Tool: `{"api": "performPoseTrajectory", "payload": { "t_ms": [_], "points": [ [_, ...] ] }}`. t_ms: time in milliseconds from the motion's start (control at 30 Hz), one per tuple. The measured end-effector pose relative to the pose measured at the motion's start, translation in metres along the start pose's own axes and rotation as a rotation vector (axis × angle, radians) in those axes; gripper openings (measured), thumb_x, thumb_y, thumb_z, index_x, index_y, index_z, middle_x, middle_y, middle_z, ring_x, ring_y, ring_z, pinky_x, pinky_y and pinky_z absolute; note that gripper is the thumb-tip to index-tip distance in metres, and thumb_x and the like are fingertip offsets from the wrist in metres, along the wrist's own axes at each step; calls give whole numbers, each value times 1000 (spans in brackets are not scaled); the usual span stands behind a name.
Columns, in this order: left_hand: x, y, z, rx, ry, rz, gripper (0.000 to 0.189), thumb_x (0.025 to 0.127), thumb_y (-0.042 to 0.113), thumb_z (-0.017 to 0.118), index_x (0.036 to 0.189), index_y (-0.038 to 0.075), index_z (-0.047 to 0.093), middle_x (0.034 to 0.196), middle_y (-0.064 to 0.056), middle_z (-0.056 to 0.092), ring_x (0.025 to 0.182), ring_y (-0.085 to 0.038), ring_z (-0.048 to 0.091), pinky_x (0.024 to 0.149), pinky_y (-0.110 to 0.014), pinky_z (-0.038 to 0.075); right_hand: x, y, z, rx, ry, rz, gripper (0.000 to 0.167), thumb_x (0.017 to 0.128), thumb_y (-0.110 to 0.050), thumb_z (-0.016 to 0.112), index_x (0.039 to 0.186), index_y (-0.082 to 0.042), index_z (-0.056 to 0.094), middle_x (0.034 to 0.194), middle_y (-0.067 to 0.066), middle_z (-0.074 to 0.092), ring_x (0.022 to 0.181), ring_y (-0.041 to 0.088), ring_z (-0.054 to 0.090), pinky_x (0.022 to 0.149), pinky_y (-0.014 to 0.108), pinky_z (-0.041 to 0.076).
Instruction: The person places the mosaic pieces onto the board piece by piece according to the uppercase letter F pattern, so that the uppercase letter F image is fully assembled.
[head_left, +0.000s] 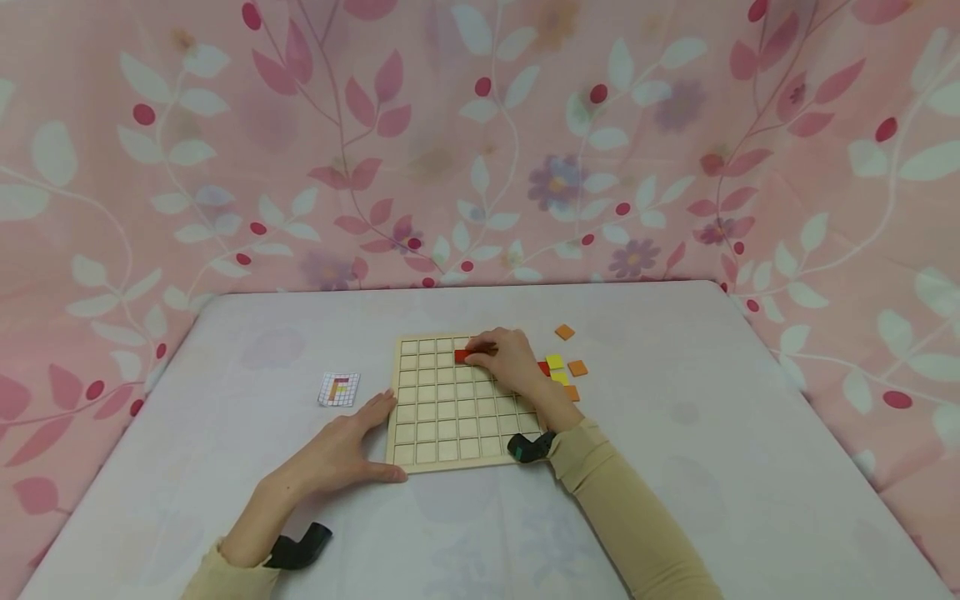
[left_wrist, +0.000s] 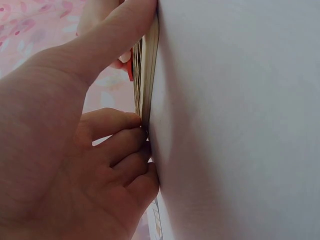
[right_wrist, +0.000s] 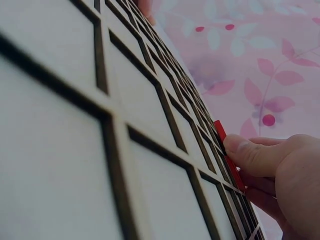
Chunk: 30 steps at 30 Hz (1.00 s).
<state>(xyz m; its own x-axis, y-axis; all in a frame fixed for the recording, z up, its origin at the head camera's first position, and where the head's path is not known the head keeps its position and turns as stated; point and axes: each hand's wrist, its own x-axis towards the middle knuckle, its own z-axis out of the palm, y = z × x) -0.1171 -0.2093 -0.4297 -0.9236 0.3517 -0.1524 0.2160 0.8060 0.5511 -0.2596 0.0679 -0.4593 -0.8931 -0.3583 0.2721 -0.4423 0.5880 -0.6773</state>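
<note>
A pale wooden grid board (head_left: 447, 408) lies flat on the table. Along its left edge my left hand (head_left: 339, 450) rests with fingertips against the side, thumb stretched to the near left corner. Over the far rows, my right hand (head_left: 512, 360) pinches a red square tile (head_left: 461, 357) between thumb and fingers, low at the grid. From the right wrist view, the thumb (right_wrist: 240, 145) presses against red (right_wrist: 231, 167) standing slightly proud of the squares. The right hand hides part of the board's far right.
Right of the board lie yellow tiles (head_left: 554, 361), a red tile (head_left: 543, 368) and several orange tiles (head_left: 577, 367), one orange tile (head_left: 565, 332) farther back. A small gridded pattern card (head_left: 339, 389) sits left of the board. Flowered cloth (head_left: 480, 167) hangs behind the table.
</note>
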Motion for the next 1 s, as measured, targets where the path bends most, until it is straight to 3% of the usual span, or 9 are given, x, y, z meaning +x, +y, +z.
{"api": "performPoseTrajectory", "payload": {
  "t_ms": [1000],
  "points": [
    [1,-3,2,-6,5,19,117,68,58,86,156,5,31,165,-10,26,152,-36,23,118,-57,28,-3,-2,0,23,-2,-15,21,86,-19,80,105,-11,78,106,4,75,103,22,68,93,38,53]
  ]
}}
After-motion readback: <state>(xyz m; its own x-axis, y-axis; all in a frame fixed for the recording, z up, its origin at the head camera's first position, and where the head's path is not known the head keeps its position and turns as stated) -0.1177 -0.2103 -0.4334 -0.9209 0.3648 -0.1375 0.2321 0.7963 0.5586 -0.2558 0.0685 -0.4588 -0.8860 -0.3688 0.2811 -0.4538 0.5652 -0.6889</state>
